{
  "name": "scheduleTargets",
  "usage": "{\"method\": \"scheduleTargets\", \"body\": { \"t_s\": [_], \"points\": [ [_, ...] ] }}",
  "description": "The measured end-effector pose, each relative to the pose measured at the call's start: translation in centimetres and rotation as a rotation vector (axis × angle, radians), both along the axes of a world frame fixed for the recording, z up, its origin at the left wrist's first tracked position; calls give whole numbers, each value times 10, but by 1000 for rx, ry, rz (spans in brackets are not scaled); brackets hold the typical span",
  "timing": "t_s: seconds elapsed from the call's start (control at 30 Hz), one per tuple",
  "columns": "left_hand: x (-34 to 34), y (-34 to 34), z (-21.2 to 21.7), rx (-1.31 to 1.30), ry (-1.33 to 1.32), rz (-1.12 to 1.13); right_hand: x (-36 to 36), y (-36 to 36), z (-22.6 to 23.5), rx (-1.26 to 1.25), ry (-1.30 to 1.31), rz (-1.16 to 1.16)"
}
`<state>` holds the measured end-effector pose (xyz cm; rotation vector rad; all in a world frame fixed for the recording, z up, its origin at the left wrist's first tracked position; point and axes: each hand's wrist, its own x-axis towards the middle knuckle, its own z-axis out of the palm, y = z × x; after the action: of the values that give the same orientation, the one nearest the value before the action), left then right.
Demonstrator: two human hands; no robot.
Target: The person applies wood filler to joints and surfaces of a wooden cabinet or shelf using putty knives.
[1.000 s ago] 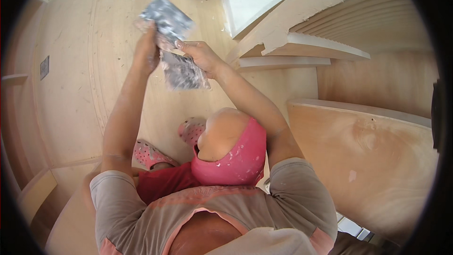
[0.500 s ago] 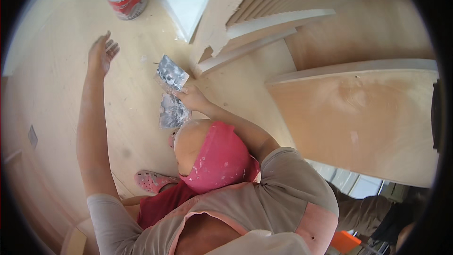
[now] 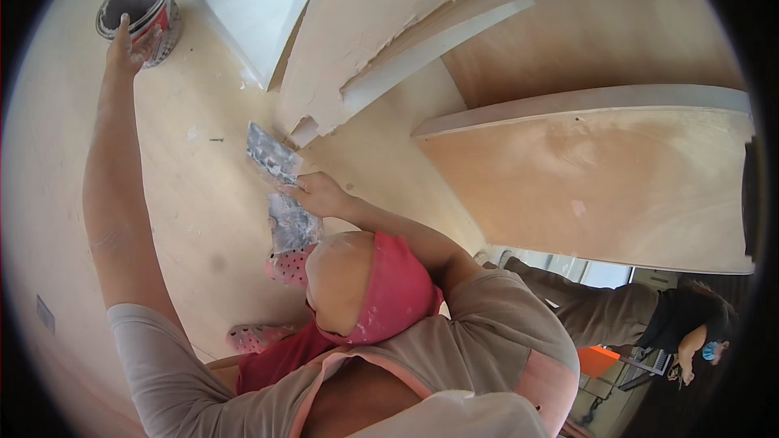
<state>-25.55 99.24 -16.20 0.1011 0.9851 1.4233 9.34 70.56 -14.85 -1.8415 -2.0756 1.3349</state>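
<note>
My left hand (image 3: 134, 49) reaches to the near rim of a red, putty-smeared bucket (image 3: 170, 26) at the far left. Its thumb lies across the bucket's opening in the picture and its fingers spread beside the red wall; whether they touch is unclear. In front of my knee, my right hand (image 3: 320, 193) is closed around two broad, putty-coated putty knives. One putty knife (image 3: 274, 152) points forward with its blade; the other putty knife (image 3: 294, 223) has its blade toward my knee. Their handles are mostly hidden by my fingers.
I crouch on a pale board floor (image 3: 203, 219). A white panel (image 3: 251, 0) and a ragged-edged pale board (image 3: 357, 32) rise ahead. To the right stands a curved wooden panel (image 3: 584, 178). A person in dark clothes (image 3: 625, 308) is at the lower right.
My left hand has moved forward from open space to the bucket's rim. My right hand keeps both putty knives. The view has shifted, bringing more of the other person into sight.
</note>
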Motion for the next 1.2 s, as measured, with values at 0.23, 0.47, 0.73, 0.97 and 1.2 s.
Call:
{"method": "scheduleTargets", "body": {
  "t_s": [0.23, 0.47, 0.73, 0.97, 1.2],
  "points": [
    [18, -20, 11, 24, 7, 27, 15, -14, -32, 226, -26, 165],
    [-21, -45, 30, -168, 198, 298, 7, -17, -19, 39, 55, 37],
    [-43, -91, 60, -294, 430, 66, 12, -7, -20, -93, 150, -66],
    [-119, -166, 124, -405, 722, -12, 13, -7, -30, -19, 260, -101],
    [-83, -176, 110, -15, 1200, -290, 7, -6, -26, -23, 182, -65]
  ]
}}
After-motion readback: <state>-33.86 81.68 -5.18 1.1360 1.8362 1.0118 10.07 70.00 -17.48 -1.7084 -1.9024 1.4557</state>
